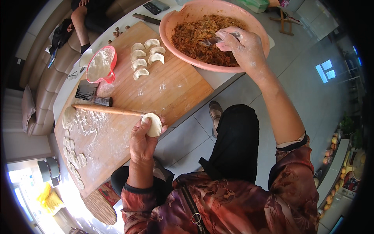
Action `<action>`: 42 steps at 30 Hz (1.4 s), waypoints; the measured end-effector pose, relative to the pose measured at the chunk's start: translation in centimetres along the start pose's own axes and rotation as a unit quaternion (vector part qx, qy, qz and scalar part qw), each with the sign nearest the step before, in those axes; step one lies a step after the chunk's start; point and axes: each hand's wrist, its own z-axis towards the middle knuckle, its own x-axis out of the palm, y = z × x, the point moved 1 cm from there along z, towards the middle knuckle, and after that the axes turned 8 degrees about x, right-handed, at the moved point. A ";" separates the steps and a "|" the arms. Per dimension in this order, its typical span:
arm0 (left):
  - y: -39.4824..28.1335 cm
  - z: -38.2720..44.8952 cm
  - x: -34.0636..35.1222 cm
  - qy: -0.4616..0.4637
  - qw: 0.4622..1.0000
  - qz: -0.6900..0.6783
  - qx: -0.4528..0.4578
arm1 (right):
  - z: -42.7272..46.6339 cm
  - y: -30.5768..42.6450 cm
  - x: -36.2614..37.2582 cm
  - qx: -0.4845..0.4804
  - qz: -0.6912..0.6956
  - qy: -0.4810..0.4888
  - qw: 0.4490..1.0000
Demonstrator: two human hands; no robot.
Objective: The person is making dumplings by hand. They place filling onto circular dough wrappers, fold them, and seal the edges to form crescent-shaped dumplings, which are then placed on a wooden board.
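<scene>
On the fingers of my left hand [143,137] lies a round dough wrapper [153,125], pinned by the thumb. My right hand [244,48], dusted with flour, grips a metal utensil [211,41] over a pink plastic basin [201,66]. Its tip is at the chopped brown filling [190,39]. A wooden rolling pin [109,109] lies on the floured board [181,84], one end by my left hand. Several crescent dumplings [139,63] sit in two rows near the basin. Small flattened dough pieces [74,161] and a rolled wrapper [69,117] are at the board's left.
A red-handled bowl of flour [100,64] stands on the board, with a cleaver-like metal blade [85,90] beside it. Behind are several round brown nuts [117,32], a dark knife handle [146,19] and a remote control [152,8]. A person [80,25] sits on the sofa [62,70].
</scene>
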 end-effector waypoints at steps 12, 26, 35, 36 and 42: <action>0.2 0.0 0.3 -0.022 1.000 -0.007 0.009 | 0.9 -1.9 2.6 0.075 0.083 0.092 0.989; 0.4 0.6 0.2 -0.032 0.996 -0.077 -0.010 | 2.6 -3.7 -0.1 0.240 0.385 0.041 0.890; 0.0 3.3 3.9 0.022 0.974 -0.226 -0.025 | -0.9 0.0 0.4 0.134 0.428 0.043 0.893; 0.0 3.7 4.6 0.047 0.969 -0.240 -0.019 | -2.3 1.0 0.9 0.102 0.409 0.054 0.905; -2.4 2.7 7.0 0.017 0.970 -0.242 0.010 | -10.1 4.7 5.0 -0.153 0.198 0.156 0.956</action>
